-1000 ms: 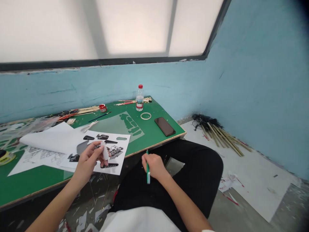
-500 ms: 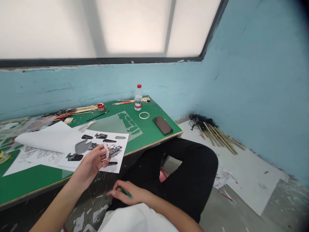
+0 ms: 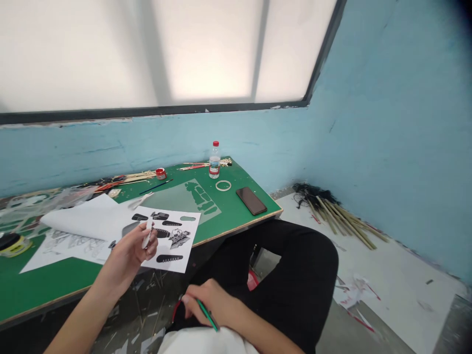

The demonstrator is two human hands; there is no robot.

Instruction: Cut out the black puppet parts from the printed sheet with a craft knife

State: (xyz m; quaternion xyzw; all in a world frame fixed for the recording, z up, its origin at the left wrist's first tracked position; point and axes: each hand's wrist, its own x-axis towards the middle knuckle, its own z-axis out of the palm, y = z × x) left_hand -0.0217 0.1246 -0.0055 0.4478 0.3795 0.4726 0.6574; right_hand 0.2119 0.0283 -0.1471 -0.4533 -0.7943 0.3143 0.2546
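Observation:
My left hand (image 3: 134, 248) is raised over the near edge of the green table (image 3: 250, 174), fingers pinched on a small white cut-out piece (image 3: 148, 233). Behind it lies a white sheet printed with black shapes (image 3: 190, 231), partly covered by the hand. My right hand (image 3: 208, 302) rests low by my lap, closed around a slim green pen-like tool (image 3: 207, 314); its tip is hidden. Something red and curved (image 3: 176, 309) shows beside the right fingers; I cannot tell what it is. A translucent sheet with shapes cut out of it (image 3: 173, 199) lies beyond the printed paper.
On the table are a bottle (image 3: 214, 162), a tape ring (image 3: 223, 186), a phone (image 3: 251, 200), a red paint jar (image 3: 161, 173), a paintbrush (image 3: 157, 186) and a yellow-and-black roll (image 3: 14, 244). A bundle of sticks (image 3: 342, 221) lies on the floor at right, near paper scraps.
My left hand has moved left with the white piece, uncovering more of the printed shapes. My right hand has shifted slightly right, and the green tool shows more. The view has tilted up.

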